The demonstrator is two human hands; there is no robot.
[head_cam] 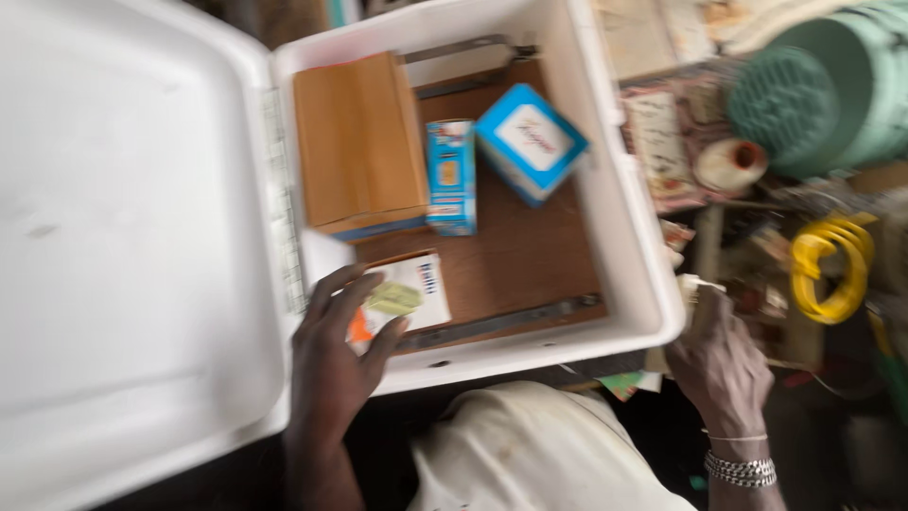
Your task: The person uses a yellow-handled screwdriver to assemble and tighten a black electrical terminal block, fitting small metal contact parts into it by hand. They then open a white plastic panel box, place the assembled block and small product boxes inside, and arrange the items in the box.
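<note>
Down in the near-left corner of an open white foam box [632, 237], the left hand [333, 364] reached in from below, forearm rising straight up the frame, fingers loosely spread and laid flat on a small white-and-orange packet [416, 289]. That packet lay flat on the box's brown floor, its long axis running roughly left to right and tilted slightly upward to the right. Just beyond it stood a tan cardboard box [357, 142], a narrow blue carton [451, 175] and a blue-and-white square box [530, 142] turned cornerwise. The right hand [719, 364], a metal bracelet [741, 466] at its wrist, rested outside the foam box's near-right corner; blur hid whether its fingers gripped anything. The white lid [123, 237] lay open to the left.
</note>
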